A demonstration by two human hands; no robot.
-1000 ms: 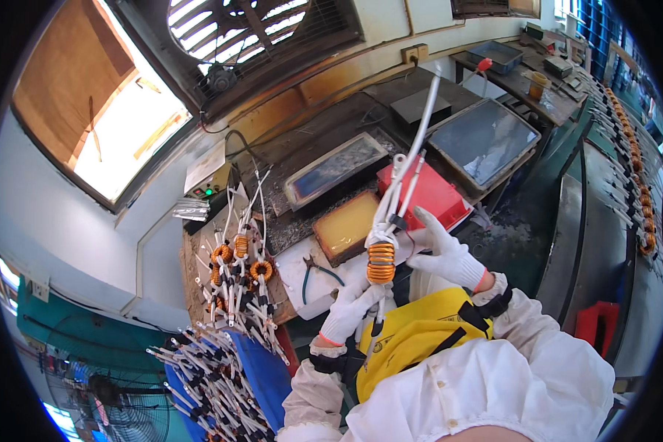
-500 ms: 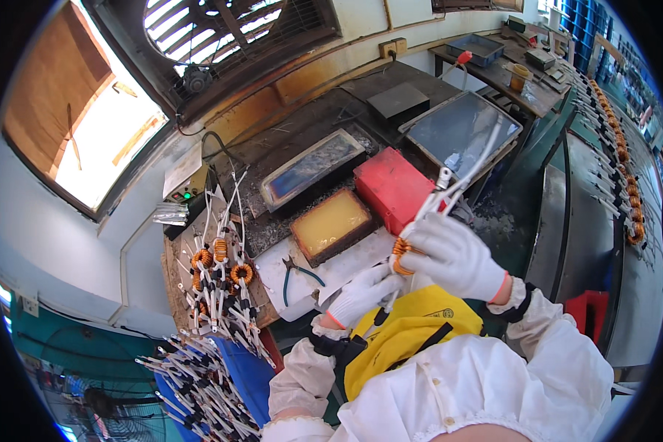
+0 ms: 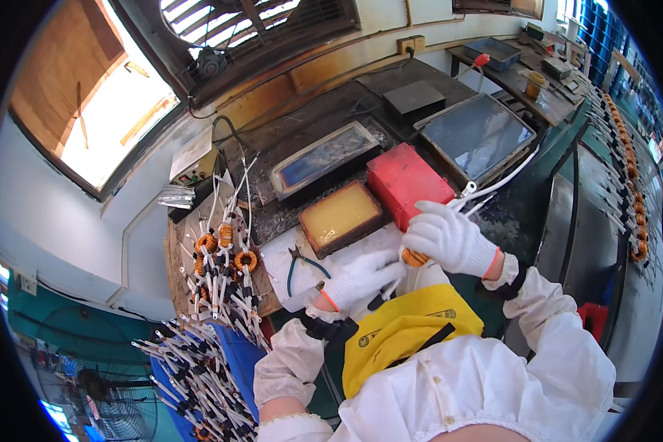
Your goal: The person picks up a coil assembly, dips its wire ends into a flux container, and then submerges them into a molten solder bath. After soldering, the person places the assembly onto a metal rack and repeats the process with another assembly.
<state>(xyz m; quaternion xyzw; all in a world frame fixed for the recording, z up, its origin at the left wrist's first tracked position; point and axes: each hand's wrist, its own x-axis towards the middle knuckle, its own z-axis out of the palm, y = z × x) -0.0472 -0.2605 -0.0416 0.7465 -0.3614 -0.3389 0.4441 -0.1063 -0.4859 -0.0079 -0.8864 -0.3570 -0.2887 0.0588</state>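
Observation:
A copper-wound toroidal coil with thick white leads is between my gloved hands. My right hand is closed around the coil and covers most of it. Two leads stick out past that hand to the upper right, one ending in a metal ring lug. My left hand is closed at the coil's left side, with its fingertips against it. Below those fingers a white lead with a black sleeve points down toward the yellow cloth on my lap.
Cutting pliers lie left of a tray of yellowish material. Behind are a red box, a long dark-surfaced trough and a grey tray. Finished-looking coils are heaped at left, above a blue bin of leads.
The coil's long leads have swung from pointing steeply upward to lying lower toward the right. My right hand has turned over the coil and covers more of it. The view has shifted slightly.

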